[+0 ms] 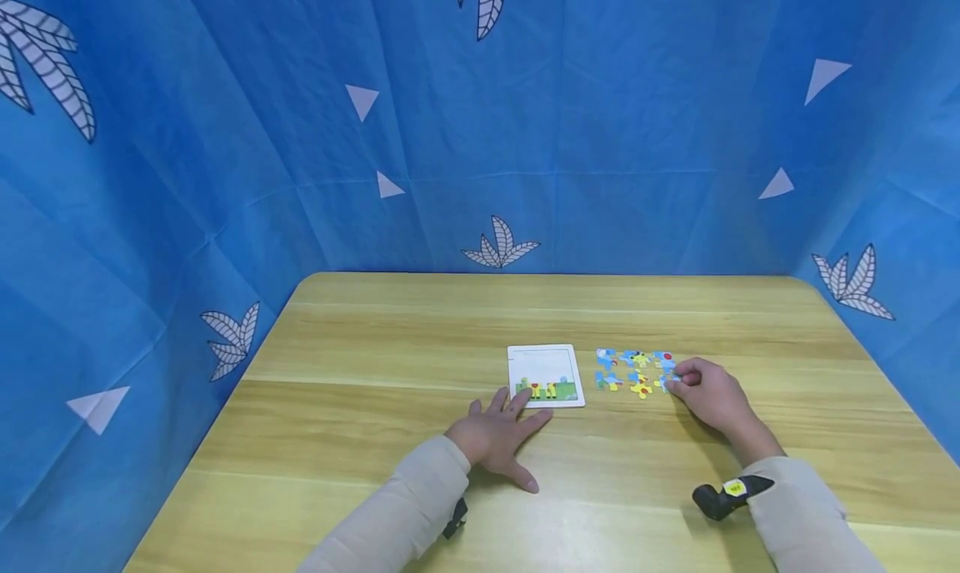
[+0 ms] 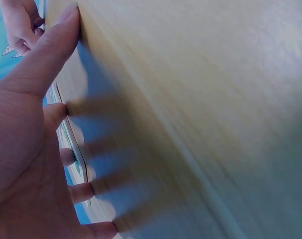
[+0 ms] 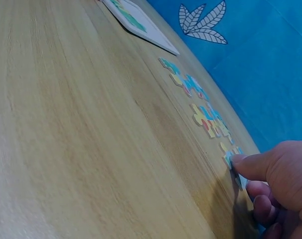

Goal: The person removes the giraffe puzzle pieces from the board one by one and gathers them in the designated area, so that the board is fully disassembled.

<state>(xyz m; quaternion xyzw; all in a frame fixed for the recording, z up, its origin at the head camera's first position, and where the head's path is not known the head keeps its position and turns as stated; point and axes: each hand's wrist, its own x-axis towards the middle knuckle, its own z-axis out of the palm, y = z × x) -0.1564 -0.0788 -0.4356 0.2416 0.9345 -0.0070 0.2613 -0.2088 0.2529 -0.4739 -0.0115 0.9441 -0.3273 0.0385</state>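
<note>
A white-framed puzzle board [image 1: 542,363] lies on the table, with a strip of pieces showing green ground and yellow figures along its near edge. My left hand [image 1: 497,433] is spread on the tabletop, its fingertips at the board's near left corner. To the right of the board, several loose jigsaw pieces [image 1: 640,382] lie in two rows, coloured blue, yellow and red. At the right end of the near row, my right hand [image 1: 708,394] pinches a blue puzzle piece [image 3: 229,160] between thumb and curled fingers; part of the piece is hidden by the thumb.
The wooden table [image 1: 375,331] has rounded far corners. A blue curtain [image 1: 480,123] with leaf and triangle prints hangs behind it and along both sides. A black wrist camera [image 1: 723,498] sticks out from the right sleeve.
</note>
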